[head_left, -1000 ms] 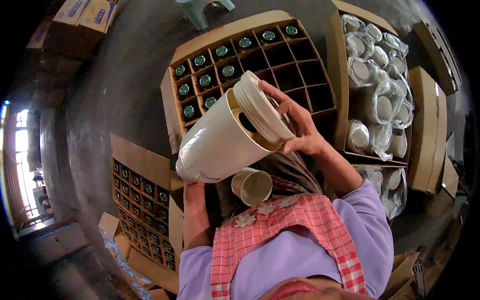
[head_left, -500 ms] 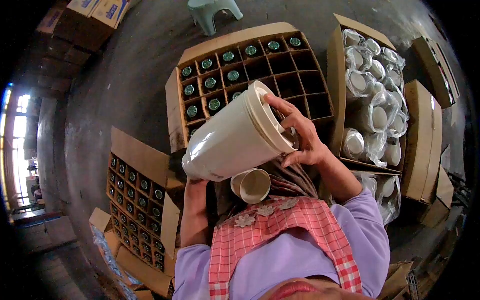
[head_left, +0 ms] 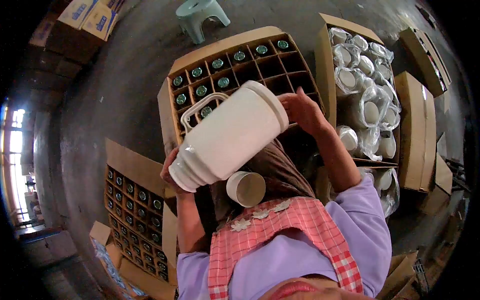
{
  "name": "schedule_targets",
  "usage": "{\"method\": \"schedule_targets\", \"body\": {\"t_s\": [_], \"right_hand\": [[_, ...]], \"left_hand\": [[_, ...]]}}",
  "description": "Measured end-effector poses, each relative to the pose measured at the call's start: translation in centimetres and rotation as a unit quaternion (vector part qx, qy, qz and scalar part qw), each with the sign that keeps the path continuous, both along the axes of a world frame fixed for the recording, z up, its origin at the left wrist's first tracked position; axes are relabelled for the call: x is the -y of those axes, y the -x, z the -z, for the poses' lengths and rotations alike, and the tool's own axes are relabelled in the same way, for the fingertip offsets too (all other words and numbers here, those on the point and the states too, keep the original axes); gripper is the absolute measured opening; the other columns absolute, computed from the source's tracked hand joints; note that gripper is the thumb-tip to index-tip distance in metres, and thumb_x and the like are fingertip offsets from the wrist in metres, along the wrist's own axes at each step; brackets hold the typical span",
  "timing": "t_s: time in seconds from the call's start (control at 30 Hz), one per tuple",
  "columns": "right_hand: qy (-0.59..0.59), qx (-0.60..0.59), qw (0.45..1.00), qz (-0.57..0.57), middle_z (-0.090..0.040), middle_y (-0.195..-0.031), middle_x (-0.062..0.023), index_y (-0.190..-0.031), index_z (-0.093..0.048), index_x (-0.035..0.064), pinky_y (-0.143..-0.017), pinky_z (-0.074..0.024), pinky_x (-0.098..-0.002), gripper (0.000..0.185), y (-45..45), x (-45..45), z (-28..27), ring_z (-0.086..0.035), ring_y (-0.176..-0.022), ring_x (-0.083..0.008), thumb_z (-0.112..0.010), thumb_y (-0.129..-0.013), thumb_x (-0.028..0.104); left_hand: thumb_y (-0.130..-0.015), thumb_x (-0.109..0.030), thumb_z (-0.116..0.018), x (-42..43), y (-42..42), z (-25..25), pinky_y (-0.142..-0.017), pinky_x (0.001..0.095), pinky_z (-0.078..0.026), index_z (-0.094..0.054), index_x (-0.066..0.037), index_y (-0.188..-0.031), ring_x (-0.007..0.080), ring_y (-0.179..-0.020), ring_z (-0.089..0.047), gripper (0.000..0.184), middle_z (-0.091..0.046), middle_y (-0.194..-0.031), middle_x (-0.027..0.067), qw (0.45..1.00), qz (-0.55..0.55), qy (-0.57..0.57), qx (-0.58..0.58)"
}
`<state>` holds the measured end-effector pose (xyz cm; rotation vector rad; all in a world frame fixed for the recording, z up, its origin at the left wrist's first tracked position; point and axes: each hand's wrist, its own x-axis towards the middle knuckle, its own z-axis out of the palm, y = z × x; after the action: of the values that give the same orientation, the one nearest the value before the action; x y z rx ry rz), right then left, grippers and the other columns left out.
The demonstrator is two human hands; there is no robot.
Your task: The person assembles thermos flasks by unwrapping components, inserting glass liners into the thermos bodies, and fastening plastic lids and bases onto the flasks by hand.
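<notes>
A white vacuum jug [head_left: 232, 132] lies tilted across the space above my lap, its stepped neck at lower left and its wide base at upper right. Its looped handle [head_left: 187, 117] points away from me. My left hand [head_left: 171, 172] grips the jug at the neck end, most fingers hidden behind it. At the base, the fingers of my right hand [head_left: 306, 112] press on the rim, partly out of sight. A white cup-shaped piece [head_left: 246, 190] rests on my lap below the jug, its open side showing.
In front stands a divided carton [head_left: 275, 68] with several green-tinted glass-like pieces in its cells. At right, a carton [head_left: 326, 70] holds several plastic-wrapped white jugs. A second divided carton [head_left: 135, 150] is at left. A pale green stool [head_left: 196, 20] stands beyond.
The jug has turned about its length, bringing its handle into view and its base face out of view. My right hand has shifted from the base face to the base's edge.
</notes>
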<state>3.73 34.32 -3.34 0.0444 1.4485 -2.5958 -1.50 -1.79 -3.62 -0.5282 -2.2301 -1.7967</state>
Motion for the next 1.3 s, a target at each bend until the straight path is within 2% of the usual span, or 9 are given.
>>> {"method": "schedule_targets", "body": {"t_s": [0.1,0.2,0.33,0.57,0.67,0.83,0.93,1.07,1.3], "right_hand": [[-0.154,-0.205,0.962,0.088,-0.052,-0.124,-0.0148,-0.109,-0.063,0.003,-0.099,-0.0326,-0.0405,0.052,-2.2,2.0,0.6,-0.045,-0.119,-0.0271,-0.069,-0.07,0.038],[-0.315,-0.293,0.879,0.208,-0.064,-0.097,-0.0101,-0.097,-0.067,0.0046,-0.081,-0.044,-0.0347,0.025,-2.1,3.0,1.7,-0.057,-0.091,-0.0205,-0.062,-0.08,0.023],[-0.252,0.055,0.936,0.241,-0.055,-0.062,0.0016,-0.084,-0.065,-0.0023,-0.049,-0.0413,-0.0245,0.035,-0.4,2.8,-0.4,-0.05,-0.054,-0.0095,-0.06,-0.084,0.032],[-0.283,-0.278,0.888,0.233,-0.061,-0.108,-0.0126,-0.103,-0.065,0.0028,-0.078,-0.0472,-0.0313,0.028,-3.0,3.3,1.5,-0.06,-0.092,-0.0221,-0.067,-0.079,0.017],[-0.28,-0.132,0.899,0.311,-0.063,-0.095,-0.009,-0.098,-0.065,0.0004,-0.07,-0.0478,-0.0277,0.023,-3.4,3.9,1.8,-0.059,-0.082,-0.0156,-0.064,-0.081,0.016],[-0.265,0.105,0.92,0.268,-0.063,-0.073,-0.0058,-0.088,-0.066,-0.0025,-0.058,-0.0467,-0.0256,0.026,0.1,1.6,0.1,-0.056,-0.064,-0.011,-0.065,-0.079,0.022],[-0.264,0.141,0.932,0.206,-0.065,-0.089,-0.0096,-0.096,-0.065,-0.0018,-0.073,-0.0481,-0.0288,0.031,-0.2,0.6,-1.3,-0.059,-0.08,-0.015,-0.062,-0.081,0.025],[-0.296,-0.215,0.907,0.21,-0.051,-0.125,-0.0135,-0.121,-0.053,0.002,-0.099,-0.034,-0.0333,0.059,-3.0,1.9,0.5,-0.041,-0.12,-0.0193,-0.047,-0.086,0.049],[-0.159,-0.065,0.96,0.222,-0.058,-0.099,-0.0052,-0.121,-0.049,-0.0013,-0.078,-0.0396,-0.0273,0.055,-3.2,3.5,2.7,-0.05,-0.085,-0.0131,-0.036,-0.092,0.044]], "left_hand": [[-0.081,-0.022,-0.061,2.9,1.1,4.7,-0.095,0.0368,-0.038,-0.056,0.0,-0.109,0.0199,-0.111,-0.048,0.036,-0.053,-0.12,0.0098,0.991,0.041,-0.021,0.126],[-0.081,-0.019,-0.061,1.1,1.0,3.0,-0.091,0.0355,-0.041,-0.057,0.001,-0.108,0.0185,-0.106,-0.052,0.034,-0.057,-0.115,0.0106,0.996,0.036,0.016,0.079],[-0.083,-0.018,-0.057,-2.5,-0.8,-2.1,-0.074,0.0314,-0.05,-0.062,0.004,-0.101,0.0169,-0.079,-0.062,0.029,-0.066,-0.09,0.0112,0.992,-0.054,0.097,-0.055],[-0.084,-0.024,-0.057,3.2,1.8,7.1,-0.08,0.03,-0.047,-0.056,-0.002,-0.109,0.0167,-0.09,-0.059,0.032,-0.062,-0.1,0.0071,0.969,-0.038,0.231,-0.076],[-0.082,-0.02,-0.06,-1.1,-0.2,1.8,-0.077,0.0307,-0.049,-0.059,0.002,-0.103,0.0181,-0.086,-0.061,0.031,-0.063,-0.095,0.0098,0.998,-0.015,0.065,0.006],[-0.085,-0.023,-0.057,-5.0,-1.7,-4.2,-0.076,0.0333,-0.05,-0.064,0.002,-0.098,0.018,-0.082,-0.062,0.029,-0.066,-0.093,0.0102,0.945,0.048,0.157,-0.282],[-0.082,-0.017,-0.059,-4.1,-1.4,-2.6,-0.074,0.0317,-0.05,-0.063,0.004,-0.098,0.0178,-0.084,-0.062,0.027,-0.065,-0.092,0.0124,0.99,0.003,0.105,-0.093],[-0.085,-0.025,-0.053,-0.8,0.6,2.9,-0.077,0.0325,-0.049,-0.061,0.005,-0.097,0.0173,-0.083,-0.061,0.033,-0.065,-0.093,0.0111,0.992,0.01,-0.057,0.11],[-0.086,-0.024,-0.053,-3.9,-0.8,-3.5,-0.077,0.0317,-0.049,-0.061,0.005,-0.098,0.0176,-0.083,-0.061,0.032,-0.064,-0.092,0.0116,0.996,0.018,0.062,-0.063]]}}
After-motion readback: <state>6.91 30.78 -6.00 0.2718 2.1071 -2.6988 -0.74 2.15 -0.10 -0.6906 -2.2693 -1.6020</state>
